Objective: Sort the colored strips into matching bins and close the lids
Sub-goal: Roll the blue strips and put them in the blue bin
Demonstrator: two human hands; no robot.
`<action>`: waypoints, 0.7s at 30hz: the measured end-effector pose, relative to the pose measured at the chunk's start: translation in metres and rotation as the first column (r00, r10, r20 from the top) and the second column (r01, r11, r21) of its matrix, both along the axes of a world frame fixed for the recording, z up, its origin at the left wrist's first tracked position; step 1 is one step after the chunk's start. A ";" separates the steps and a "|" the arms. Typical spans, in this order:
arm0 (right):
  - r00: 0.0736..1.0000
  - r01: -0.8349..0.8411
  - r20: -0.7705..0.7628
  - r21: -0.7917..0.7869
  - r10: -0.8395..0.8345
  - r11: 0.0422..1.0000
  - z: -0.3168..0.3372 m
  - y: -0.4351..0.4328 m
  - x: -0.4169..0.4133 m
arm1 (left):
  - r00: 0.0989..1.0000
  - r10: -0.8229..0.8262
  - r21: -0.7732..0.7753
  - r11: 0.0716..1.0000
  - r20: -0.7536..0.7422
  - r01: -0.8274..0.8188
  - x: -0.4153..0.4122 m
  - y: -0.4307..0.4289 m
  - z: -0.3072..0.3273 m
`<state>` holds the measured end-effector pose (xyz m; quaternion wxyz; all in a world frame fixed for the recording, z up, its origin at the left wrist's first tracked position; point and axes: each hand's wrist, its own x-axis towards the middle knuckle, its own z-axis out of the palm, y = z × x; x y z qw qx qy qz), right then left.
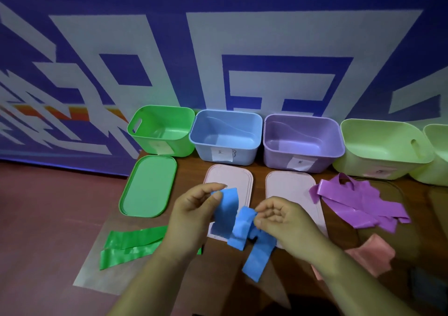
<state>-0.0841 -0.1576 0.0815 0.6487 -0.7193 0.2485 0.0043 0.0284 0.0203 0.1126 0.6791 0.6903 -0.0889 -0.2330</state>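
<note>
Both my hands hold blue strips [238, 228] above the table's middle. My left hand [194, 209] pinches one upper end, and my right hand [281, 221] pinches the folded bunch, whose tails hang down. Green strips [131, 245] lie at the front left, purple strips [358, 201] at the right, pink strips [373, 252] beyond my right wrist. A green bin [160, 131], a blue bin [228, 136], a purple bin [303, 141] and a pale green bin [383, 146] stand open in a row at the back.
A green lid [148, 187] lies before the green bin. Two pale pink lids [232, 177] [293, 185] lie before the blue and purple bins. Another pale green bin [438, 153] is cut off at the right edge. A blue-and-white wall stands behind; the table's left edge drops off.
</note>
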 end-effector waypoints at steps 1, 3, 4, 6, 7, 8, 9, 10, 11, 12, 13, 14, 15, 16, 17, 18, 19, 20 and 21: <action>1.000 0.017 -0.013 -0.008 -0.017 1.000 -0.004 0.004 0.004 | 1.000 -0.010 -0.001 1.000 -0.011 0.010 0.008 0.006 -0.002; 0.997 0.052 -0.048 -0.036 -0.053 0.998 -0.012 0.009 0.013 | 0.999 -0.018 -0.006 1.000 -0.038 0.018 0.023 0.017 -0.008; 0.995 0.063 -0.067 -0.052 -0.067 0.997 -0.016 0.010 0.017 | 0.999 -0.018 0.006 1.000 -0.045 0.018 0.029 0.021 -0.011; 0.991 0.086 -0.097 -0.082 -0.094 0.993 -0.026 0.013 0.023 | 0.997 -0.033 0.024 0.999 -0.063 0.034 0.041 0.027 -0.015; 0.988 0.092 -0.114 -0.099 -0.103 0.991 -0.033 0.014 0.026 | 0.996 -0.039 0.026 0.999 -0.078 0.041 0.045 0.029 -0.017; 0.984 0.094 -0.138 -0.122 -0.110 0.988 -0.040 0.016 0.027 | 0.995 -0.040 0.024 0.999 -0.093 0.042 0.050 0.031 -0.019; 0.980 0.093 -0.161 -0.139 -0.115 0.986 -0.049 0.018 0.028 | 0.994 -0.040 0.025 0.999 -0.100 0.043 0.054 0.033 -0.022; 0.975 0.091 -0.187 -0.158 -0.120 0.983 -0.057 0.020 0.028 | 0.994 -0.044 0.033 0.998 -0.098 0.047 0.058 0.034 -0.025; 0.968 0.092 -0.213 -0.174 -0.129 0.980 -0.065 0.023 0.028 | 0.994 -0.054 0.045 0.997 -0.091 0.058 0.060 0.035 -0.028; 0.961 0.088 -0.242 -0.199 -0.136 0.976 -0.073 0.027 0.027 | 0.994 -0.065 0.054 0.996 -0.087 0.070 0.062 0.036 -0.030; 0.953 0.080 -0.268 -0.226 -0.141 0.971 -0.081 0.030 0.026 | 0.994 -0.074 0.062 0.995 -0.084 0.080 0.063 0.036 -0.033; 0.945 0.068 -0.293 -0.257 -0.145 0.964 -0.088 0.034 0.025 | 0.993 -0.083 0.073 0.993 -0.079 0.089 0.064 0.036 -0.036; 0.938 0.058 -0.313 -0.285 -0.149 0.957 -0.096 0.038 0.023 | 0.993 -0.091 0.087 0.991 -0.072 0.098 0.065 0.037 -0.040; 0.929 0.049 -0.336 -0.311 -0.158 0.949 -0.104 0.042 0.021 | 0.993 -0.100 0.105 0.989 -0.067 0.107 0.066 0.037 -0.043; 0.917 0.042 -0.360 -0.337 -0.170 0.941 -0.112 0.045 0.019 | 0.992 -0.106 0.121 0.986 -0.066 0.113 0.067 0.037 -0.047; 0.906 0.031 -0.385 -0.358 -0.178 0.933 -0.118 0.049 0.018 | 0.992 -0.108 0.132 0.984 -0.070 0.116 0.068 0.037 -0.050; 0.897 0.020 -0.403 -0.371 -0.181 0.928 -0.122 0.052 0.017 | 0.991 -0.106 0.137 0.984 -0.084 0.117 0.070 0.037 -0.053; 0.892 0.021 -0.412 -0.375 -0.187 0.927 -0.124 0.055 0.017 | 0.990 -0.103 0.142 0.983 -0.097 0.116 0.071 0.036 -0.056; 0.890 0.033 -0.410 -0.375 -0.198 0.927 -0.126 0.058 0.018 | 0.990 -0.099 0.149 0.982 -0.105 0.115 0.072 0.036 -0.058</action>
